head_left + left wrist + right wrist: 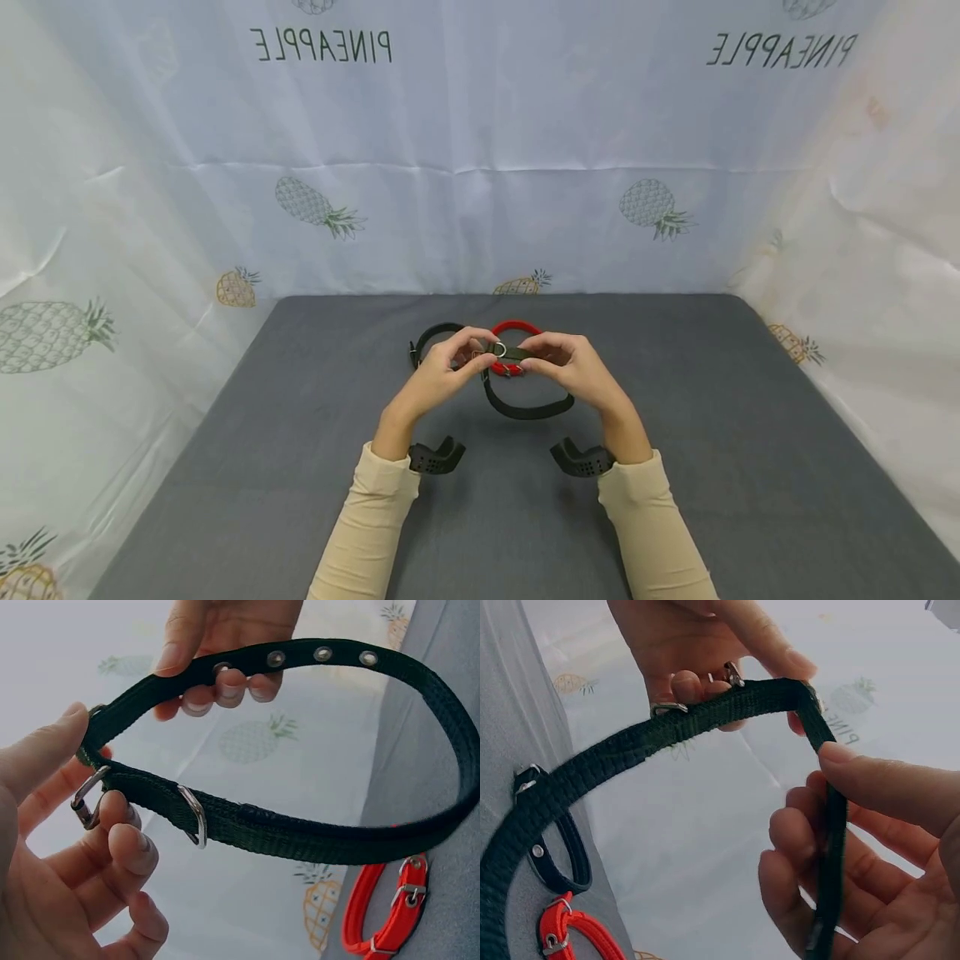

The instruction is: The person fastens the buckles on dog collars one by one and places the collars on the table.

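Observation:
Both hands hold a dark green collar above the table, bent round in a loop. My left hand pinches it at the buckle end between thumb and fingers, close to a metal D-ring. My right hand grips the strap's other end, which has metal eyelets, thumb on one face and fingers on the other. In the right wrist view the strap bends sharply between the two thumbs. The far part of the loop hangs down toward the table.
A buckled red collar lies on the grey table just behind the hands. Left of it lies a black collar, partly hidden by the left hand. White curtain with pineapple prints stands behind the table and along both sides.

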### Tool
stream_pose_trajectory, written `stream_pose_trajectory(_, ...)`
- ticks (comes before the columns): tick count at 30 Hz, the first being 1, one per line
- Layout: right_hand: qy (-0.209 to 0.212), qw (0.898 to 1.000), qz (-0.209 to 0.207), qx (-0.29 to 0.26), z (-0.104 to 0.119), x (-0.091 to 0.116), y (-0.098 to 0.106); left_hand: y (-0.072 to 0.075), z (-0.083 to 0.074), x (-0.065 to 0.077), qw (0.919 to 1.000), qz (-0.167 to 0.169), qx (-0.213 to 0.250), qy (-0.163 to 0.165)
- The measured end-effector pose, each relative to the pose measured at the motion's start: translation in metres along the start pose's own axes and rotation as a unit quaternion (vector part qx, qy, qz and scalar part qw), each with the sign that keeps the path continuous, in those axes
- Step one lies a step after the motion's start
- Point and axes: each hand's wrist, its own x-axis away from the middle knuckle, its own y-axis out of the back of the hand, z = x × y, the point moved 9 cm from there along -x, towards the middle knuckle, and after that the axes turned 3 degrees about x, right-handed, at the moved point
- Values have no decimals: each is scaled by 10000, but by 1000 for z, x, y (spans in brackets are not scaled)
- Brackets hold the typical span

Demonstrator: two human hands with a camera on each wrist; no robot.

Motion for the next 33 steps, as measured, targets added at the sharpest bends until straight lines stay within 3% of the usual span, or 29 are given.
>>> stream_pose_trajectory(4, 47, 9996, -39, -271, 0, 1, -1, 0, -2, 1, 9998, -139, 88, -103)
stream_pose_trajectory(11, 139, 9975, -78, -682, 2, 2, -3, -3, -2, -1, 9971, -164, 690, -278)
stream_pose_trajectory(20, 266, 9932, -94, -1132, 0, -1, -2, -5, -9, -3, 9890, -206, 1238, -779)
stream_pose_trajectory(29, 220, 9893, 60, -1440, 1, -2, -11, -21, 0, -6, 9951, 60, 913, -370)
stream_pose_trajectory(33, 106, 9870, -83, -1604, 2, -2, -10, -20, 2, -7, 9964, -53, 806, -268)
